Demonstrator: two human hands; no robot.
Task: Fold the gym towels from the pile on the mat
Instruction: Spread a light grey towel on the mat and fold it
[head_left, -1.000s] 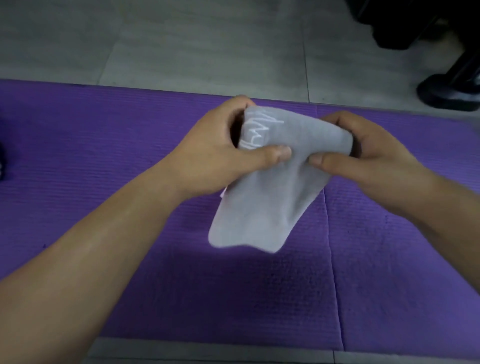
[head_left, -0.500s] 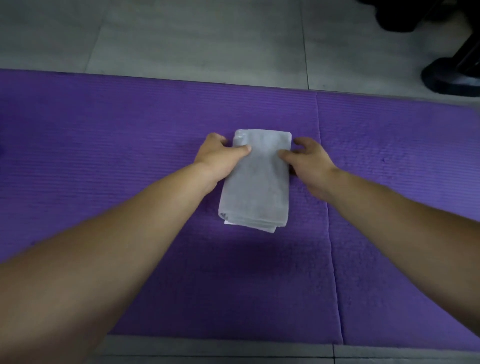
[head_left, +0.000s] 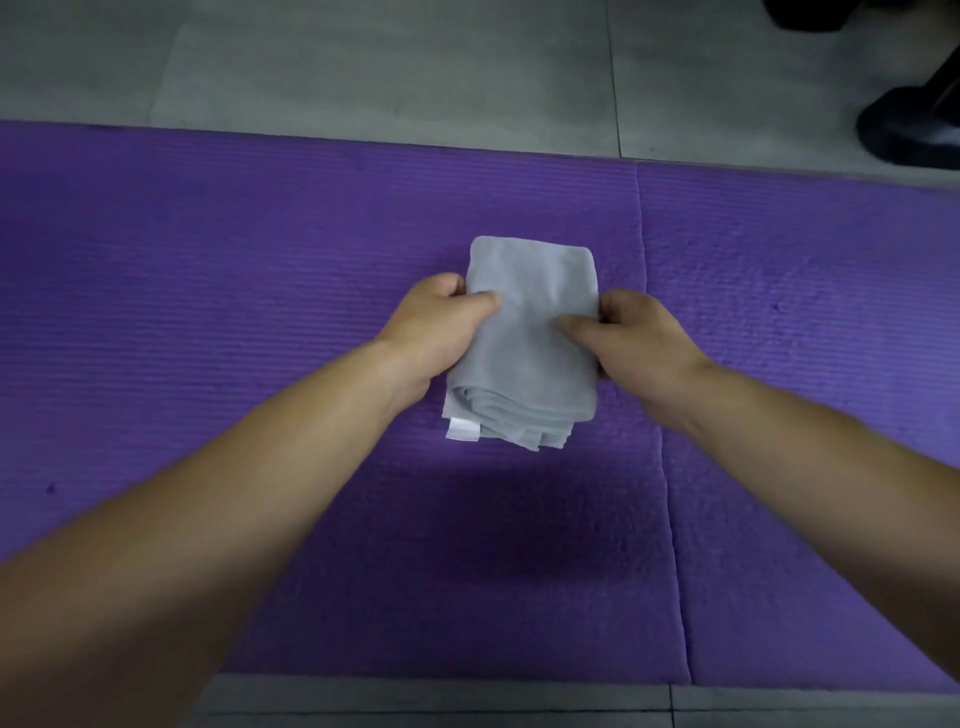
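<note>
Single view, head-worn, wide-angle: looks forward and steeply down onto the purple mat (head_left: 234, 270), forearms (head_left: 249, 499) entering from the bottom corners. Close range: left hand (head_left: 436, 332) and right hand (head_left: 641, 340), gripping the grey towel (head_left: 535, 280), sit just above frame centre. Grey floor (head_left: 363, 62) fills the top strip beyond the mat's far edge.

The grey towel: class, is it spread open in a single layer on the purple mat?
No, the grey towel is folded, several stacked layers showing at its near edge on the purple mat.
</note>
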